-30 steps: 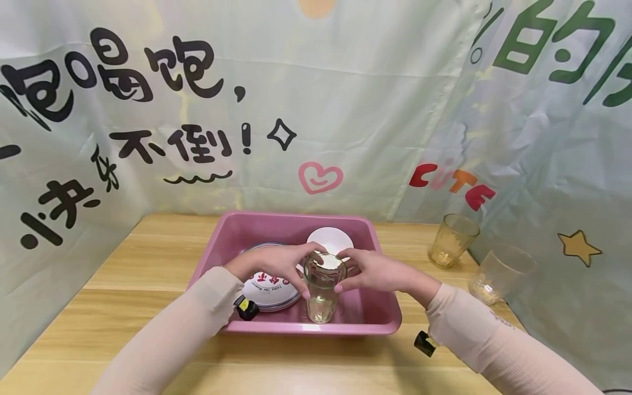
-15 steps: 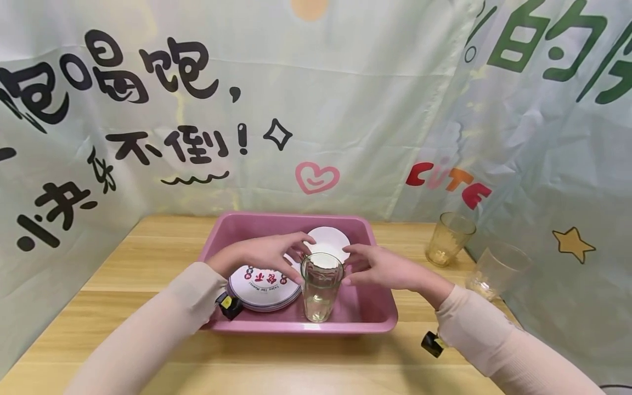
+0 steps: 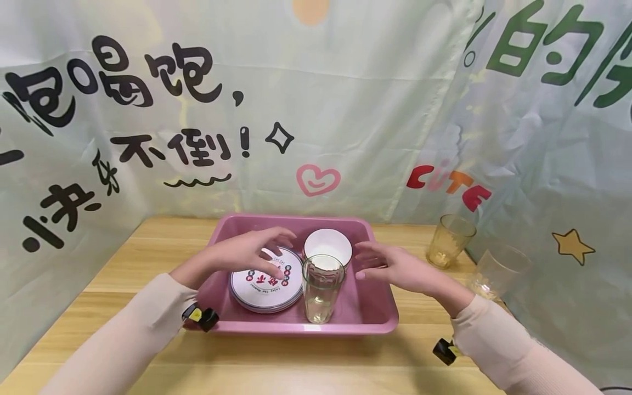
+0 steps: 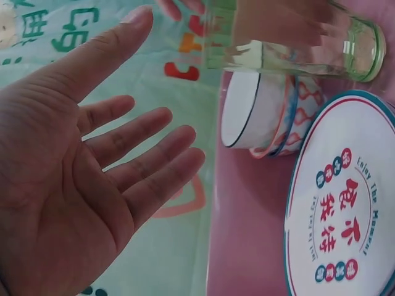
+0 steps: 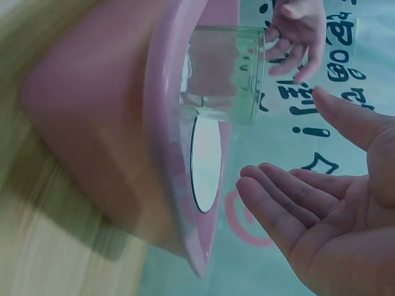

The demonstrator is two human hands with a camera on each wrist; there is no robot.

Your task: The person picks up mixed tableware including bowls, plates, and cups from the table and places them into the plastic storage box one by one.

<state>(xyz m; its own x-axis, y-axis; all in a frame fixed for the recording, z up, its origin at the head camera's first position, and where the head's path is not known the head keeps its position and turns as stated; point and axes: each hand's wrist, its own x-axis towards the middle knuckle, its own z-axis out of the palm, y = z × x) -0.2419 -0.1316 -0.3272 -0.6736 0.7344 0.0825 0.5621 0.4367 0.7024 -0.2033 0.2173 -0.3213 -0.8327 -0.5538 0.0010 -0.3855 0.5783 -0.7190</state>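
A tall greenish drinking glass stands upright near the front of a pink plastic tub. Left of it lies a stack of white plates with red lettering and a blue rim. Behind the glass are stacked white bowls, patterned outside in the left wrist view. My left hand hovers over the plates, fingers spread, holding nothing. To the right of the glass my right hand hangs above the tub's right wall, fingers relaxed and nothing in them. Neither hand touches the glass.
On the wooden table, right of the tub, stand an amber glass and a clear glass. A printed cloth hangs behind and along both sides.
Both hands have let go of the glass and drawn apart, the left one leftward over the plates, the right one rightward. The glass stays standing in the tub.
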